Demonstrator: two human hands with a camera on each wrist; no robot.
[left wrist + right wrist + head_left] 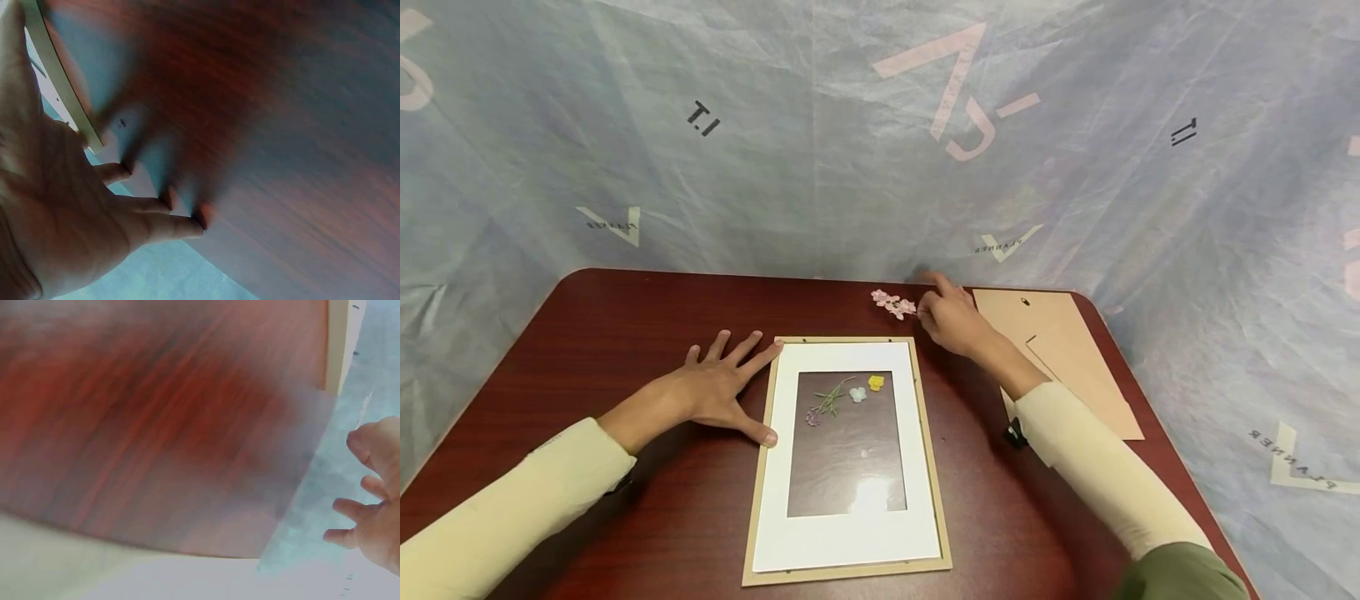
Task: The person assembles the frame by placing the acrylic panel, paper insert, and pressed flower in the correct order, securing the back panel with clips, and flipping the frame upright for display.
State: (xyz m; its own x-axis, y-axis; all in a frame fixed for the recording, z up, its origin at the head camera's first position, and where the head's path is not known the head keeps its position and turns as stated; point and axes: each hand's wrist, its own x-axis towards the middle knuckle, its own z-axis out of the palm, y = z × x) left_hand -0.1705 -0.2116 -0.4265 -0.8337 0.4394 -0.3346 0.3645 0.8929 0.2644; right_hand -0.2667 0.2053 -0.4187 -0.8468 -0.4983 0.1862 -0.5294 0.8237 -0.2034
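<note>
A light wooden picture frame (945, 546) lies on the table with a white mat (850, 543) inside it. In the mat's window are a purple flower on a green stem (829, 400), a pale blue flower (857, 394) and a yellow flower (876, 382). My left hand (711, 390) is spread flat, with thumb and index fingertip on the frame's left side; its palm (69, 206) shows in the left wrist view. Beyond the frame, my right hand (953, 318) pinches the end of a pink blossom sprig (893, 305). The sprig (364, 410) appears as a thin sliver by the thumb.
A brown backing board (1075, 358) with a small metal hanger lies on the right of the dark red wooden table (625, 325). Grey printed sheeting (812, 167) hangs behind the table and along both sides.
</note>
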